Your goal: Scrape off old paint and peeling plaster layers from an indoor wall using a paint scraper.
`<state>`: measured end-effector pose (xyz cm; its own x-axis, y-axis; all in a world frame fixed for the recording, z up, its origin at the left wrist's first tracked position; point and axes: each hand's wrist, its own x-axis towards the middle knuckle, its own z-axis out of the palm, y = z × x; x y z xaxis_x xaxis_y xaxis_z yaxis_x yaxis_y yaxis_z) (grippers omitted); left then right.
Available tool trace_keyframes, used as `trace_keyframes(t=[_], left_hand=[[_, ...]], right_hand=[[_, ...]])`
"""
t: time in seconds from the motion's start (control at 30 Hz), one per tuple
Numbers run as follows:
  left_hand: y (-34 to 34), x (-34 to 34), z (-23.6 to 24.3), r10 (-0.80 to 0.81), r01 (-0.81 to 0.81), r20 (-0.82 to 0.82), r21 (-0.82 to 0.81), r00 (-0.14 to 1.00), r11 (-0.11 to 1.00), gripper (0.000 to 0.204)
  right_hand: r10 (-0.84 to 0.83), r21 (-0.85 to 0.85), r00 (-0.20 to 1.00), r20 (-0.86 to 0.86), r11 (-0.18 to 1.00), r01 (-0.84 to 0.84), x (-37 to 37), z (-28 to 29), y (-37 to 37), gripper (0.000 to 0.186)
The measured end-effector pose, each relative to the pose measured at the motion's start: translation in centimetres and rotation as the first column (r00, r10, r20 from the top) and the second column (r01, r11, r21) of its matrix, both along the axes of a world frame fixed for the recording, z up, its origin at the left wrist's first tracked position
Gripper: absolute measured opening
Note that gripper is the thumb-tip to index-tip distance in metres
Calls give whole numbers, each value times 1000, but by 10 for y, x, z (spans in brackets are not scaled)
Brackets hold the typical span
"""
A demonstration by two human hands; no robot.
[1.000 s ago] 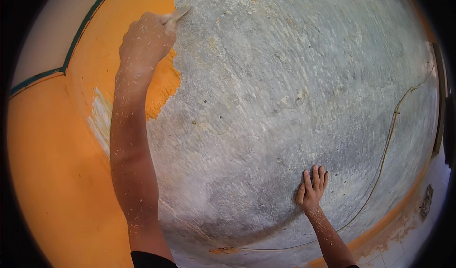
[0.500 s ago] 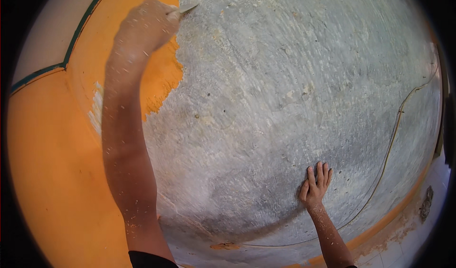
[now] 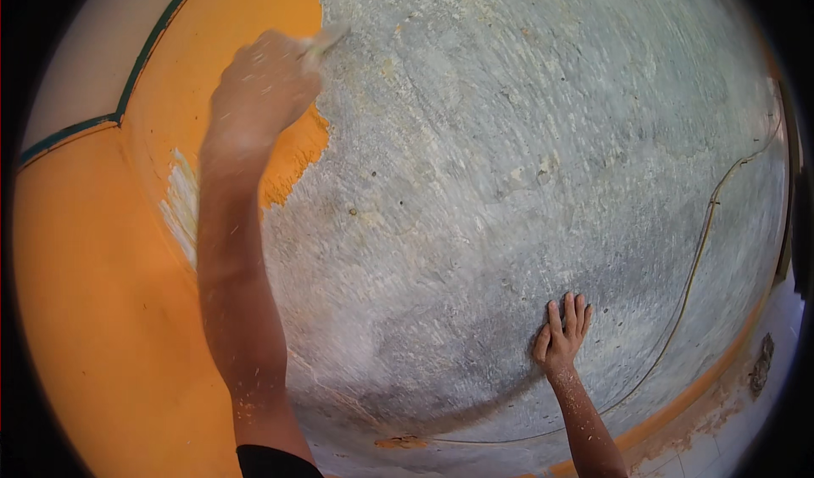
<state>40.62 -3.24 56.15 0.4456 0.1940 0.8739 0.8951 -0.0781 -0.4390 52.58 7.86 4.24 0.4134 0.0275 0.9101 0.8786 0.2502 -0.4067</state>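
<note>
High on the left, my left hand (image 3: 261, 88) is closed round a small scraper (image 3: 326, 42), blurred by motion. Its pale blade points right, over the boundary between orange paint (image 3: 292, 160) and bare grey plaster (image 3: 441, 224). The fingers' exact grip on the handle is hidden. Lower right, my right hand (image 3: 563, 336) lies against the grey wall with its fingers spread, holding nothing. Flecks of debris cling to both forearms.
A thin cable (image 3: 702, 239) runs down the right side of the wall and along its base. Dark green trim (image 3: 127, 92) edges a pale panel at upper left. Debris (image 3: 691, 431) lies on the tiled floor (image 3: 704, 457) at lower right.
My left hand has moved down and slightly right with the scraper, uncovering more of the whitish scraped patch beside the forearm. My right hand stays almost in the same place.
</note>
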Motion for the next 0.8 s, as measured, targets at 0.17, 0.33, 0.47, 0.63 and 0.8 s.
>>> trace_keyframes(t=[0.17,0.33,0.47,0.63,0.8], left_hand=[[7,-5,-2,-12,17,145,-37,989,999,36],[-26,-8,3,43,-42,13,-87,999,995,34],[-11,-12,-9,95,-94,112,-20,989,995,33],[9,-22,-23,-69,72,108,-26,992,997,36],[-1,-23,-4,-100,118,120,-153,988,981,37]], right_hand=[[-10,-7,1000,-1,1000,10,-1,0,-2,42],[14,7,1000,8,1000,-14,-6,5,2,41],[8,23,1000,3,1000,-8,-7,3,1,42],[-4,-10,1000,15,1000,4,-3,1,-1,43],[-7,-10,1000,14,1000,7,-6,1,-1,43]])
